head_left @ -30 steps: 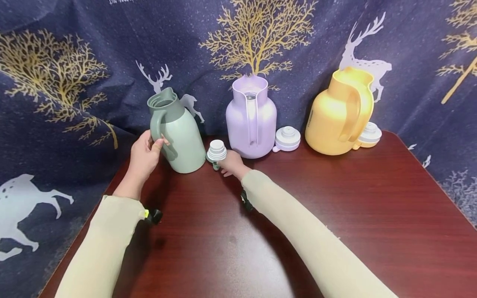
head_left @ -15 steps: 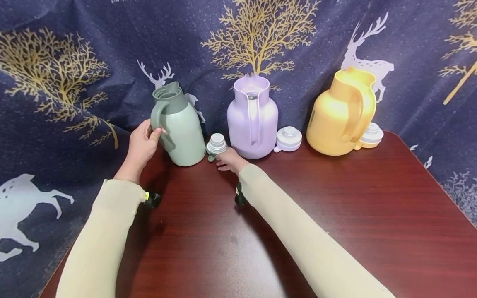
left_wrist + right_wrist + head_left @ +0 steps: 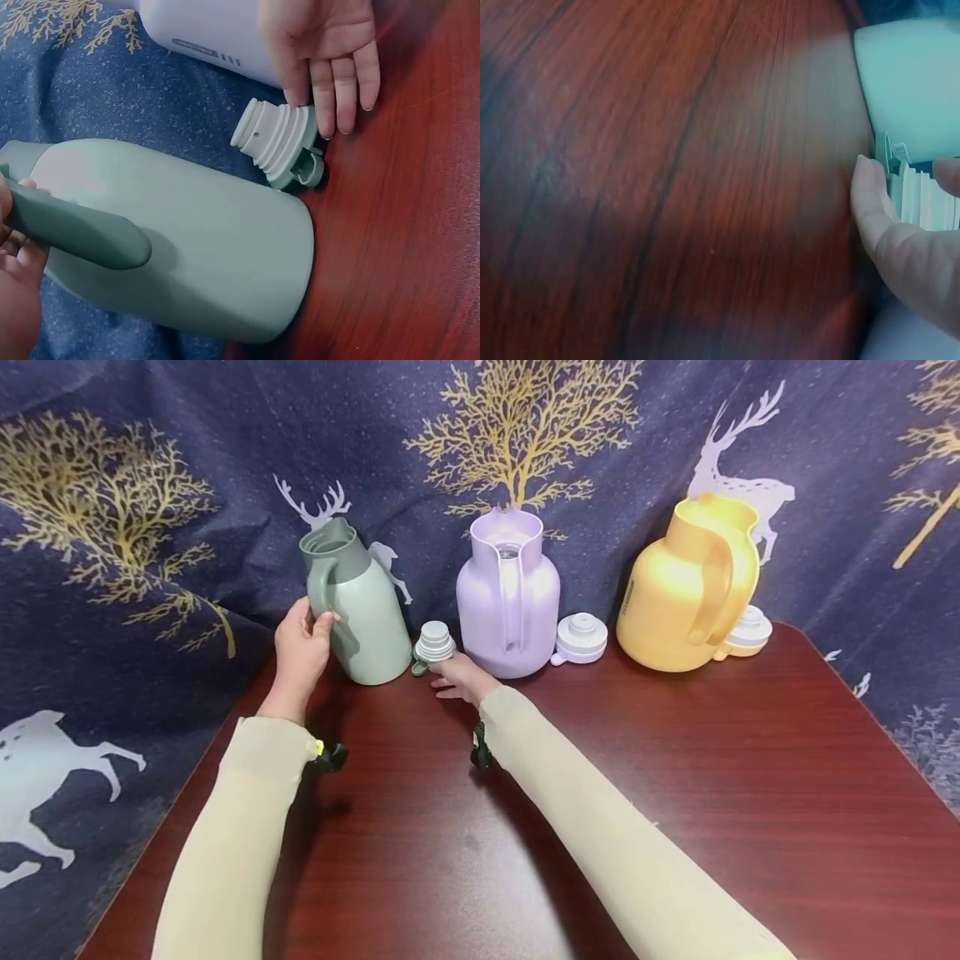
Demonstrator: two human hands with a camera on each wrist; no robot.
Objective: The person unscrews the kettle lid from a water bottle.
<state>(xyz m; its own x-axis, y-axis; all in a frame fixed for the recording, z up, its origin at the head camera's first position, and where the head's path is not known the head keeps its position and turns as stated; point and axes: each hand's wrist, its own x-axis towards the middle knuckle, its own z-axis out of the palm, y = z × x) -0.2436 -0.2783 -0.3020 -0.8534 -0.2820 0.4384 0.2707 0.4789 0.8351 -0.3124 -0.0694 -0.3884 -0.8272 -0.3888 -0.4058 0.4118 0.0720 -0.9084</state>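
Close to the backdrop stands a pale green thermos jug [image 3: 369,631] with a darker green neck, its mouth uncovered. My left hand [image 3: 302,647] grips its handle [image 3: 82,229], fingers curled round it. Beside the jug's base sits a stopper lid [image 3: 435,643] with white ridged rings and a green base. My right hand [image 3: 461,678] is against the lid's right side, its fingers [image 3: 345,90] extended. In the right wrist view, thumb and fingers lie on either side of the stopper lid [image 3: 926,196].
A lilac jug [image 3: 506,602] stands just right of my right hand, with a lilac-and-white lid [image 3: 581,639] next to it. Farther right are a yellow jug [image 3: 675,597] and its lid [image 3: 748,633]. A dark blue cloth [image 3: 360,435] hangs behind the reddish-brown table [image 3: 600,760].
The green jug has shifted back toward the cloth with my left hand on its handle. The stopper lid and my right hand have also moved slightly back.
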